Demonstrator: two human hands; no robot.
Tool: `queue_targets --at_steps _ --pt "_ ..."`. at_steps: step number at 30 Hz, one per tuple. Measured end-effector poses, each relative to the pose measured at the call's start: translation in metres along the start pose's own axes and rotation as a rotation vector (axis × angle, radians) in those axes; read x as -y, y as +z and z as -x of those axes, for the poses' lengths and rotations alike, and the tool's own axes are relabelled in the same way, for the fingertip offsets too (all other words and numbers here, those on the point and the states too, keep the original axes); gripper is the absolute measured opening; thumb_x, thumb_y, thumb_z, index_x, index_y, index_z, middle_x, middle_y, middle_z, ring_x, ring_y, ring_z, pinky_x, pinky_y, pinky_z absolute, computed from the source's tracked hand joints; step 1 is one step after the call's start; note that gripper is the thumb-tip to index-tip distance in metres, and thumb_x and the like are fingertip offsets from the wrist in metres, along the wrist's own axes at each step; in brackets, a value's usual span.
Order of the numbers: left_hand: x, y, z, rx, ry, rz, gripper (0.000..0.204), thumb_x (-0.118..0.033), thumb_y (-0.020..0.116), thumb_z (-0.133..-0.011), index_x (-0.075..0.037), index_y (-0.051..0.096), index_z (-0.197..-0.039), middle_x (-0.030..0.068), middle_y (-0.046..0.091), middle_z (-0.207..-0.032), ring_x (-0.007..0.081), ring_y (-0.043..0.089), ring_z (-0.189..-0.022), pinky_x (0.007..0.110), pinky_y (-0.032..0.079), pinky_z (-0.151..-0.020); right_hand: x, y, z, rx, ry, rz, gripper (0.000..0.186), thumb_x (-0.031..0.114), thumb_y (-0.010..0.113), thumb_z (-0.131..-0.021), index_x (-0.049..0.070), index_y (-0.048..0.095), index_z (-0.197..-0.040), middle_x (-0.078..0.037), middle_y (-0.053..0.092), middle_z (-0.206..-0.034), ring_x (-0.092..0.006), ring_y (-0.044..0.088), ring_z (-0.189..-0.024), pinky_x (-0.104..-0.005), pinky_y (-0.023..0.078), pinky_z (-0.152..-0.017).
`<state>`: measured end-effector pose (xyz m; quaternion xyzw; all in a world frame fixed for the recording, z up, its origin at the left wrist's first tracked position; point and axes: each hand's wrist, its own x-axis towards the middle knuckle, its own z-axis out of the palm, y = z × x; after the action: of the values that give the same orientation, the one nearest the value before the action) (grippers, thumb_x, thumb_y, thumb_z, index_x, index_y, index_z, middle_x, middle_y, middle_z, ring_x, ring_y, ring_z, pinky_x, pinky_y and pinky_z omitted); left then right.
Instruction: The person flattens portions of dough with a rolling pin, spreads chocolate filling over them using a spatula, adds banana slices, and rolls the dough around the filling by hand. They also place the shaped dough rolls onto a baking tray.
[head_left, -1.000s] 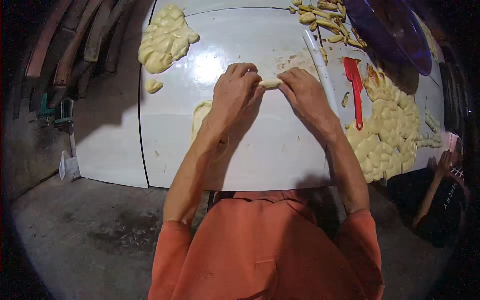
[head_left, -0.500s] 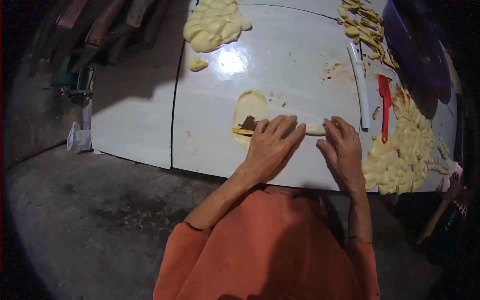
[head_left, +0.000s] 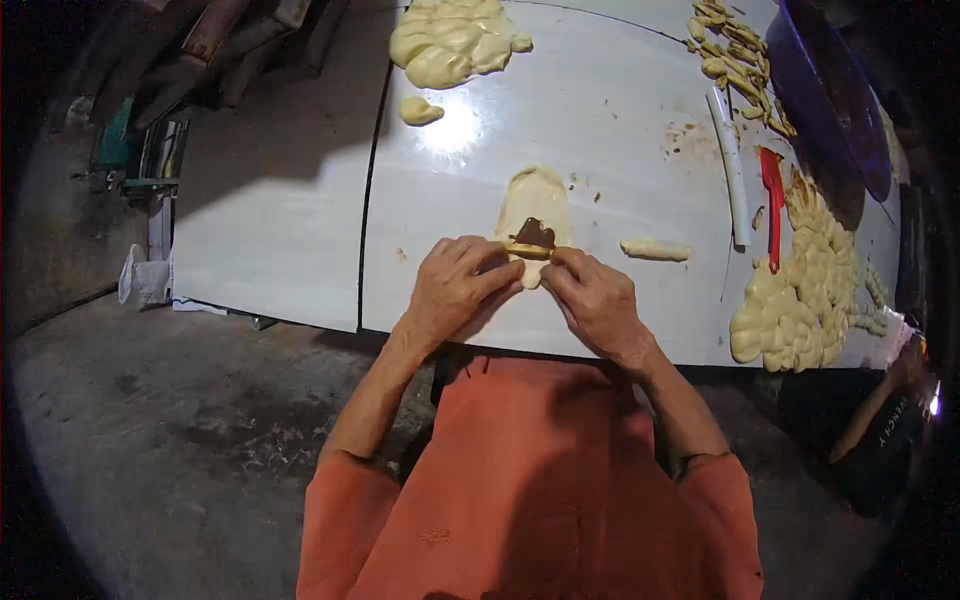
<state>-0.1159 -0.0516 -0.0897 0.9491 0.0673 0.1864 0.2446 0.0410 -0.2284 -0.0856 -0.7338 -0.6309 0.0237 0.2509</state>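
A flattened oval of pale dough (head_left: 536,190) lies on the white tabletop in front of me. On it sit a dab of dark brown filling (head_left: 534,233) and, just nearer, a yellow strip like a banana slice (head_left: 530,251). My left hand (head_left: 458,288) is closed at the dough's left side by the strip's end. At the right side my right hand (head_left: 598,302) pinches the dough beside the other end. Both thumbs press low near the dough's narrow front tip, and the fingers hide its side edges. Right of my hands rests a rolled dough stick (head_left: 656,249).
Several dough pieces (head_left: 800,290) cluster at the right by a red-handled tool (head_left: 771,205) and a white rod (head_left: 729,165). Yellow strips (head_left: 738,60) and a purple basin (head_left: 825,90) are behind. More dough (head_left: 455,40) lies far left. Another person's arm (head_left: 868,415) shows at the right edge.
Both hands have moved left from the rolled dough stick, which now lies released on the table. They have closed at the sides of the flattened dough, and the view has shifted slightly.
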Motion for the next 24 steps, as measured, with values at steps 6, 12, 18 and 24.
queue_targets --at_steps 6,12,18,24 --pt "0.005 0.002 -0.004 0.036 0.021 0.1 0.022 -0.018 0.08 -0.082 -0.009 0.072 -0.1 0.008 0.065 -0.117 0.0296 0.063 -0.106 0.044 0.05 -0.089 0.003 -0.008 -0.001 -0.051 0.46 -0.462 0.015 0.012 0.065 -0.098 0.004 0.065 -0.111 -0.013 0.069 -0.103 -0.0312 0.071 -0.083 -0.0403 0.057 -0.067" --pt "0.018 -0.005 -0.022 -0.124 -0.227 0.109 0.017 -0.011 0.069 -0.088 -0.004 0.069 -0.104 0.0136 0.064 -0.122 0.0343 0.058 -0.116 0.048 0.046 -0.099 -0.005 -0.003 -0.025 -0.14 0.372 -0.195 0.018 0.007 0.065 -0.094 0.006 0.066 -0.112 -0.011 0.068 -0.102 -0.0309 0.07 -0.082 -0.0404 0.056 -0.07" --pt "0.024 -0.009 -0.02 0.066 -0.163 0.118 0.024 -0.014 0.071 -0.087 -0.01 0.071 -0.11 0.0141 0.063 -0.126 0.0337 0.058 -0.12 0.046 0.046 -0.099 -0.007 -0.014 -0.024 0.045 0.371 -0.154 0.019 0.016 0.062 -0.095 0.007 0.068 -0.111 -0.012 0.065 -0.102 -0.0305 0.069 -0.08 -0.0413 0.056 -0.069" --pt "0.016 -0.022 -0.028 0.121 -0.051 0.054 0.022 -0.02 0.074 -0.087 -0.015 0.072 -0.109 0.0092 0.062 -0.125 0.028 0.057 -0.117 0.043 0.047 -0.091 -0.008 -0.015 -0.023 0.124 0.265 -0.095 0.026 0.027 0.067 -0.096 0.006 0.068 -0.11 -0.012 0.064 -0.107 -0.0296 0.069 -0.087 -0.0408 0.056 -0.071"
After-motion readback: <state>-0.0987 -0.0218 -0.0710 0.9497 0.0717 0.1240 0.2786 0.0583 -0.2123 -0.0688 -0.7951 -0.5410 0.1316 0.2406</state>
